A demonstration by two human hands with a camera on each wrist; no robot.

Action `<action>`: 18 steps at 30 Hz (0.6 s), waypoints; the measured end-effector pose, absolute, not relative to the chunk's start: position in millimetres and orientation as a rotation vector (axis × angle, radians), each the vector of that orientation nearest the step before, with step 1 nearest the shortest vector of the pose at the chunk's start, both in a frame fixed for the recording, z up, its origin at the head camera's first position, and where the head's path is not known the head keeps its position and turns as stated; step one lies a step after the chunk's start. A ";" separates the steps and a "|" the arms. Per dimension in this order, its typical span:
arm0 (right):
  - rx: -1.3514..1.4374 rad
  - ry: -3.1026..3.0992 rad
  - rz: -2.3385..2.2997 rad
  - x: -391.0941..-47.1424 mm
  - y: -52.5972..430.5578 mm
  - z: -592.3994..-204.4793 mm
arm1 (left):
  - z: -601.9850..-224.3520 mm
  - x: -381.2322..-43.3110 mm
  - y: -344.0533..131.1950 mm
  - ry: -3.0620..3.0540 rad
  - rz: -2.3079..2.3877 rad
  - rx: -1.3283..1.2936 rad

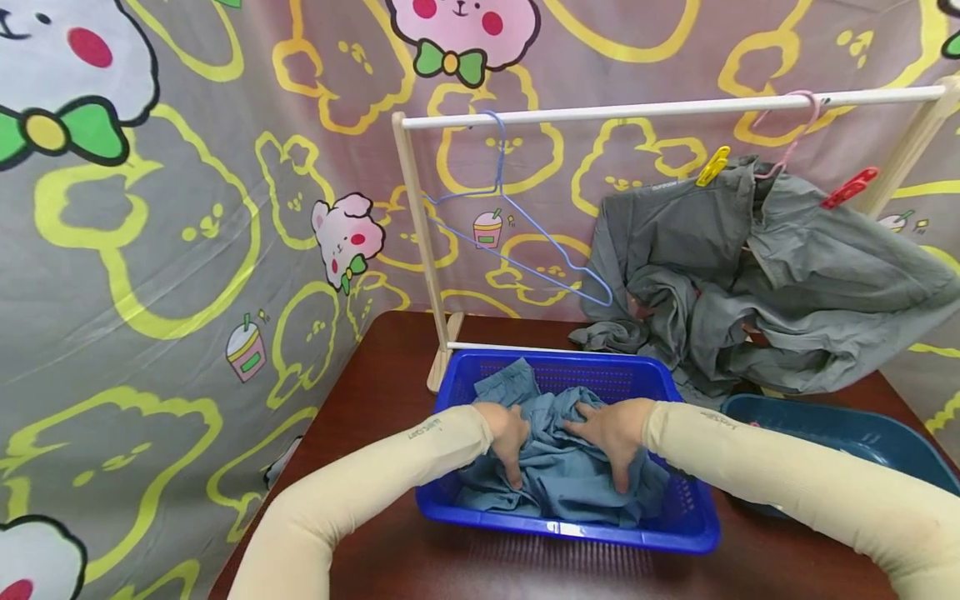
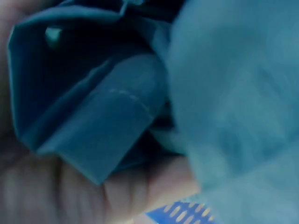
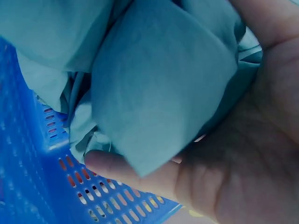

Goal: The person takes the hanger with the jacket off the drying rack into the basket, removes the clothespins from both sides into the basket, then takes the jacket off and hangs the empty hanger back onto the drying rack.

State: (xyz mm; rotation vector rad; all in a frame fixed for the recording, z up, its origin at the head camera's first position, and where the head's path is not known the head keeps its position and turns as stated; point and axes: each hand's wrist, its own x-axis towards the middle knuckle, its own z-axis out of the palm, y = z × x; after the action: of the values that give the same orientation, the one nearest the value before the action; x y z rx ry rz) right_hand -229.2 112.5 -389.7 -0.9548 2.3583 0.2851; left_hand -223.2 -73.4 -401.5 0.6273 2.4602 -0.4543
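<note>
Blue-grey cloth (image 1: 570,492): heaped in the blue basket (image 1: 622,535), bunched up between the two hands, with plenty more spilling nearer than both of them.
Left hand (image 1: 510,437): down on the left part of the heap, folds of cloth right up against thumb and palm. Most of the fingers are buried, so I honestly can't tell if it's gripping.
Right hand (image 1: 617,429): on the right part, thumb and fingers splayed wide, cloth bulging through the gap between them and flopping over the thumb.
Rack (image 1: 645,109): behind the basket, with a bare blue hanger (image 1: 500,162) toward its left end.
Grey garment (image 1: 675,242): far right, draped off a pink hanger (image 1: 814,112), yellow clip (image 1: 712,167) and red clip (image 1: 850,187) on it.
Teal tub (image 1: 840,425): just right of the basket, partly hidden by the right sleeve (image 1: 787,467).
</note>
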 end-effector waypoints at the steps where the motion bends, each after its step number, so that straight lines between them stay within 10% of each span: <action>1: -0.952 2.356 0.295 -231.3 111.0 -391.3 | -403.2 -225.0 -72.2 2.466 -0.458 0.621; 18: -0.943 2.305 0.477 -265.9 92.1 -411.1 | -429.6 -246.7 -59.4 2.567 -0.462 0.531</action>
State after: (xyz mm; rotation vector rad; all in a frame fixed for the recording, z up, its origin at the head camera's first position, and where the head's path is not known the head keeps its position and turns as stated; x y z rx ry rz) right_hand -265.9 92.1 -411.1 -0.9431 2.3046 0.4772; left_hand -246.7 -59.4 -429.6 0.5306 2.5674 -0.4619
